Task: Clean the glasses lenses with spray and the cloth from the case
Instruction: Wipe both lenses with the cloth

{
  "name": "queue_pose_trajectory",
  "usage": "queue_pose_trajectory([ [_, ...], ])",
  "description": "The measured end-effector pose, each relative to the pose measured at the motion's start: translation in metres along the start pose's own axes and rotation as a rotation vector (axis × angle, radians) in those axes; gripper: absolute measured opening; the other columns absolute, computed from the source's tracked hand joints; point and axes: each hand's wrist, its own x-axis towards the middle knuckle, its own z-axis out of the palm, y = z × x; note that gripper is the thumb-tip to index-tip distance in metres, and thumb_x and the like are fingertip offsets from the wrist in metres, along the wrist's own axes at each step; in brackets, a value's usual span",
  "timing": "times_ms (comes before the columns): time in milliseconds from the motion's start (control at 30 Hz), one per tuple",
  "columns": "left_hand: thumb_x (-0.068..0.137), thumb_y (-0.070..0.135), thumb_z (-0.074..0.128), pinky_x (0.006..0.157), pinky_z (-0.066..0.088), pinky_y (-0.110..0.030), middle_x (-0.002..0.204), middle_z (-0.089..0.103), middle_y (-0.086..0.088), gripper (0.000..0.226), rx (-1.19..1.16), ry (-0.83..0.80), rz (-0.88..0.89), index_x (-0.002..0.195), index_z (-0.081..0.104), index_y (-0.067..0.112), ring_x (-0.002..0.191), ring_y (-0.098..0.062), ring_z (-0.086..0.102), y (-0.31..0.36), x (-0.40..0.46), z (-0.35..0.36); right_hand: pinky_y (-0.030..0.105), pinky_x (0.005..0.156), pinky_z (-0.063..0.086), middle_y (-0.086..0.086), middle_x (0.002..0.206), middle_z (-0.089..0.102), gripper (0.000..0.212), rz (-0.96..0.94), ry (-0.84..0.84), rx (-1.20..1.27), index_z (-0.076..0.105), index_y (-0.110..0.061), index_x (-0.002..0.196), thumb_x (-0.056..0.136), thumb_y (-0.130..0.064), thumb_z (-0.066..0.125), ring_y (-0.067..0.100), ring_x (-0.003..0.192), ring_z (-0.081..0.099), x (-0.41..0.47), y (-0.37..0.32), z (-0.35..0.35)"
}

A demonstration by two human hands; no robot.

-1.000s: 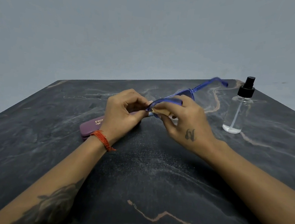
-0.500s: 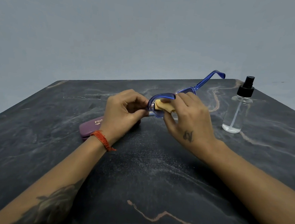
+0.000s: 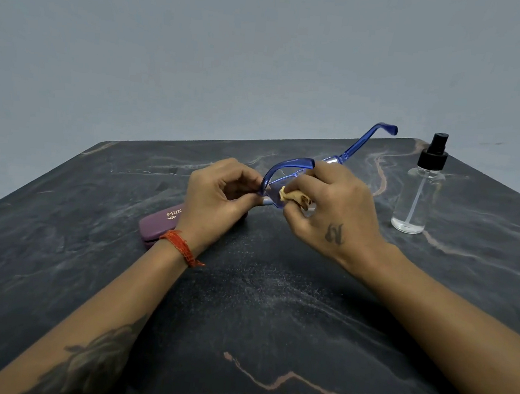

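Blue translucent glasses (image 3: 290,164) are held above the table's middle, one temple arm sticking up to the back right. My left hand (image 3: 221,196) pinches the frame's left end. My right hand (image 3: 336,209) pinches a small tan cloth (image 3: 293,196) against the near lens. A clear spray bottle (image 3: 417,195) with a black pump top stands at the right, apart from both hands. The maroon case (image 3: 159,224) lies shut on the table, partly hidden under my left wrist.
The dark marble table (image 3: 241,321) has its front edge near the bottom of the view and a corner at the back right behind the bottle. A plain grey wall rises behind it.
The glasses have tilted more upright and the temple arm has risen. My right hand with the cloth has slid down across the lens. The left hand has stayed in place.
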Motion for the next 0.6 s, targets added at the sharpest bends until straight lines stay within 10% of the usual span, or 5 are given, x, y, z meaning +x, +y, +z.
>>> queue_pose_trajectory([
  [600, 0.066, 0.01, 0.074, 0.068, 0.047, -0.009, 0.078, 0.061, 0.011, 0.019, 0.02, -0.011, 0.032, 0.083, 0.067, 0.015, 0.073, 0.001, 0.06, 0.003, -0.002, 0.001, 0.02, 0.067, 0.037, 0.007, 0.089, 0.065, 0.018, -0.049, -0.076, 0.08, 0.071, -0.009, 0.096, 0.084, -0.018, 0.06, 0.024, 0.079, 0.057, -0.004, -0.001, 0.011],
])
